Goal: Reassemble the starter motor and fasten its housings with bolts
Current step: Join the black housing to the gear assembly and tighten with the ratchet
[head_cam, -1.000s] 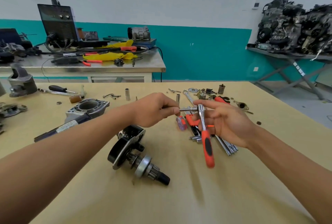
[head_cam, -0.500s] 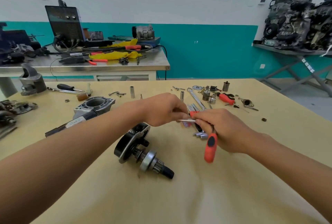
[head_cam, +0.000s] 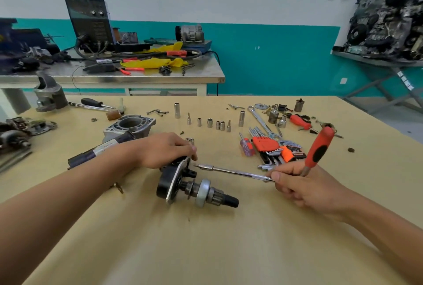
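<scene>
This is a motor-repair workshop. A broad tan wooden desk (head_cam: 229, 243) carries a row of small steel sockets (head_cam: 209, 122), an orange-holdered set of steel hex keys (head_cam: 266, 145), a long chrome spanner (head_cam: 261, 120) and a grey cast-metal housing (head_cam: 129, 124) near a half-assembled black starter motor (head_cam: 180, 184). Behind stands a steel-topped desk (head_cam: 137, 77) with a dark box-shaped welding machine (head_cam: 90, 21) and orange-handled pliers (head_cam: 131, 69). To the right, a large black engine (head_cam: 386, 21) sits on a grey metal stand (head_cam: 375, 62) against a teal-and-white wall (head_cam: 274, 55).

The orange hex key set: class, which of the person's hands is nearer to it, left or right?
Right. The right hand is just in front of the hex key set, gripping the ratchet; the left hand is farther off, at the starter motor assembly.
</scene>
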Demonstrator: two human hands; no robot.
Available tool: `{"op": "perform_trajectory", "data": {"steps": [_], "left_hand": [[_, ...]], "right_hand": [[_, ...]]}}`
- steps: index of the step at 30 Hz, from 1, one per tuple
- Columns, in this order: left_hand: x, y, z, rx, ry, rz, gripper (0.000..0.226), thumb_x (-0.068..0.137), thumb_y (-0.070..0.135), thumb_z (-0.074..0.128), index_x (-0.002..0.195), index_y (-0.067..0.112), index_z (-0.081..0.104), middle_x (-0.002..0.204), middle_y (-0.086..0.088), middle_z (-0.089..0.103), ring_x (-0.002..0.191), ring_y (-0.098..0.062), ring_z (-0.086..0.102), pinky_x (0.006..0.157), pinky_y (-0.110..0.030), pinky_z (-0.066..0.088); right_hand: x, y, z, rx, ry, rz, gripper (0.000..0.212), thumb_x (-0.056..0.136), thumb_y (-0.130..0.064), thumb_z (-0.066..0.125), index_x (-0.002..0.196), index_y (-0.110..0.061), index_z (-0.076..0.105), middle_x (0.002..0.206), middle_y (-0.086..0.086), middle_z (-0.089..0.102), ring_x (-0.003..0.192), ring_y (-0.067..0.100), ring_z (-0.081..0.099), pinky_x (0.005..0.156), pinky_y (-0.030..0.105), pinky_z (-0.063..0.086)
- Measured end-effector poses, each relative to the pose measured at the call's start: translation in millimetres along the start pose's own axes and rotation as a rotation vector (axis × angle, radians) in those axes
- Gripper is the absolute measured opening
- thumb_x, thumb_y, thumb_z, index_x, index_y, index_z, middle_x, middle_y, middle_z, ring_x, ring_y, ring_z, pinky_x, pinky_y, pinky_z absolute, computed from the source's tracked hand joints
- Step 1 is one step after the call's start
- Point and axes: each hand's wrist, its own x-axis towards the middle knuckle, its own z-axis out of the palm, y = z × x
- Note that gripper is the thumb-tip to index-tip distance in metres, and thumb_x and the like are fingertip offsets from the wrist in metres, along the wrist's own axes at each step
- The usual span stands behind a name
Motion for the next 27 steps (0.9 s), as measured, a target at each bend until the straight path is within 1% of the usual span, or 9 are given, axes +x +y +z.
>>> {"op": "perform_trajectory", "data": {"steps": [2,4,5,10,15,20,22,25,27], "left_hand": [[0,1,3,-0.021,0.024,-0.019,0.033,0.103,0.041,0.044,0.101,0.032,0.076,0.116,0.007,0.071,0.112,-0.011,0.061,0.107,-0.040,0.043],[0,2,4,-0.042,0.067,-0.027,0.033,0.102,0.034,0.045,0.097,0.026,0.077,0.108,0.003,0.073,0.105,-0.014,0.064,0.102,-0.040,0.047],[-1,1,5,-0.047,0.084,-0.030,0.034,0.102,0.032,0.045,0.098,0.024,0.077,0.107,0.001,0.073,0.103,-0.015,0.065,0.101,-0.040,0.047],[-6,1,7,-0.032,0.098,-0.021,0.036,0.105,0.028,0.041,0.105,0.017,0.075,0.111,0.001,0.072,0.108,-0.015,0.063,0.101,-0.034,0.046],[-8,1,7,-0.052,0.106,0.021,0.033,0.106,0.023,0.040,0.100,0.021,0.072,0.104,0.005,0.070,0.103,-0.013,0.062,0.097,-0.029,0.045],[-9,3,7,-0.058,0.101,0.042,0.033,0.105,0.021,0.040,0.095,0.022,0.071,0.098,0.002,0.069,0.097,-0.014,0.062,0.094,-0.032,0.046],[-9,3,7,-0.056,0.099,0.040,0.033,0.105,0.021,0.039,0.094,0.022,0.071,0.097,0.003,0.068,0.096,-0.013,0.061,0.095,-0.032,0.045],[-9,3,7,-0.054,0.095,0.032,0.034,0.106,0.020,0.039,0.095,0.020,0.071,0.099,0.001,0.069,0.098,-0.015,0.061,0.095,-0.032,0.045],[-10,3,7,-0.050,0.094,0.028,0.034,0.106,0.021,0.039,0.097,0.019,0.071,0.102,-0.001,0.070,0.100,-0.016,0.062,0.097,-0.032,0.045]], "right_hand": [[1,-2,2,0.047,0.001,0.017,0.027,0.100,-0.016,0.056,0.080,-0.011,0.074,0.060,0.000,0.041,0.047,0.008,0.028,0.041,0.018,0.026],[4,-6,2,0.088,0.019,0.027,0.023,0.099,-0.014,0.056,0.091,-0.011,0.078,0.059,-0.002,0.042,0.047,0.009,0.027,0.041,0.018,0.025],[6,-8,3,0.088,0.017,0.026,0.024,0.100,-0.014,0.056,0.091,-0.011,0.078,0.058,-0.002,0.042,0.048,0.009,0.027,0.042,0.019,0.024],[14,-14,5,0.070,-0.026,0.027,0.033,0.101,-0.017,0.056,0.073,-0.020,0.074,0.060,-0.001,0.041,0.051,0.012,0.027,0.044,0.020,0.025],[17,-13,0,0.049,-0.046,0.024,0.028,0.100,-0.020,0.057,0.077,-0.017,0.074,0.062,0.000,0.042,0.051,0.011,0.027,0.044,0.020,0.026],[16,-10,-2,0.058,-0.046,0.041,0.025,0.099,-0.019,0.058,0.081,-0.015,0.075,0.061,0.001,0.044,0.050,0.010,0.030,0.043,0.019,0.028],[17,-9,-2,0.065,-0.051,0.039,0.025,0.099,-0.018,0.058,0.080,-0.015,0.075,0.061,0.001,0.044,0.050,0.010,0.031,0.044,0.020,0.028],[18,-10,-1,0.058,-0.051,0.047,0.022,0.099,-0.017,0.058,0.087,-0.011,0.075,0.061,0.001,0.045,0.049,0.010,0.032,0.044,0.020,0.028],[19,-11,-1,0.056,-0.056,0.056,0.022,0.099,-0.018,0.058,0.086,-0.011,0.075,0.062,0.001,0.045,0.050,0.010,0.032,0.044,0.020,0.028]]}}
